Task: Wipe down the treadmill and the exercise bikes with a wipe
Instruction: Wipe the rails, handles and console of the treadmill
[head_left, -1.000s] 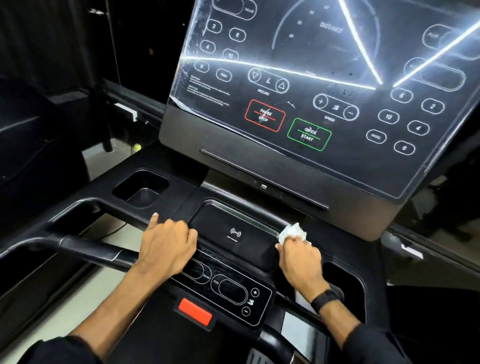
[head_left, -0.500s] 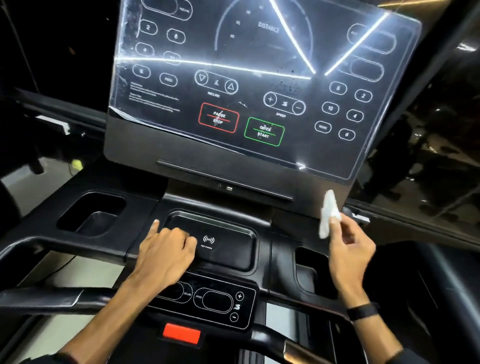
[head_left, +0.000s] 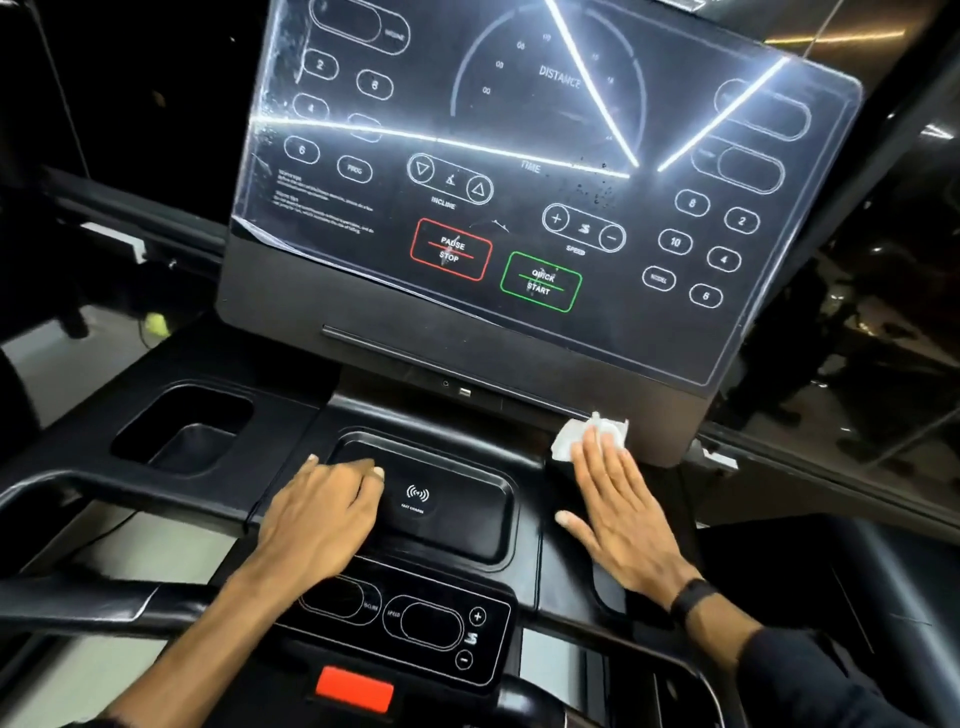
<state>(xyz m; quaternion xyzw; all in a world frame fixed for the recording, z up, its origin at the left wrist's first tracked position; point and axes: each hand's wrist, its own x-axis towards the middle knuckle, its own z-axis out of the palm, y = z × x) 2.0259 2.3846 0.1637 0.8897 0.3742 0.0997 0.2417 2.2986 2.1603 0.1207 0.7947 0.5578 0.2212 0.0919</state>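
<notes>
1. Right hand (head_left: 621, 512), fingers flat, presses white wipe (head_left: 582, 439) onto treadmill console (head_left: 566, 551) below display (head_left: 519, 156).
2. Left hand (head_left: 317, 519) rests loosely curled on charging tray (head_left: 467, 519), holding nothing.
3. Risk: unpinched wipe may slip free; left palm could trigger handlebar keypad (head_left: 431, 623).

Pale floor (head_left: 62, 364): 9 o'clock, continues down to 7 o'clock.
Small yellow-green ball (head_left: 154, 323): 9 o'clock, on floor; thin cable runs just beside it.
Black cable (head_left: 111, 530): 8 o'clock, lying on floor.
White block (head_left: 122, 241): 10 o'clock, on dark rail; what it is, cannot tell.
Dark glossy wall (head_left: 883, 312): 3 o'clock, dim reflections, orange light streak near 1 o'clock.
Black wristband (head_left: 693, 597): 4 o'clock.
Dark sleeve (head_left: 810, 670): 5 o'clock, just below wristband.
</notes>
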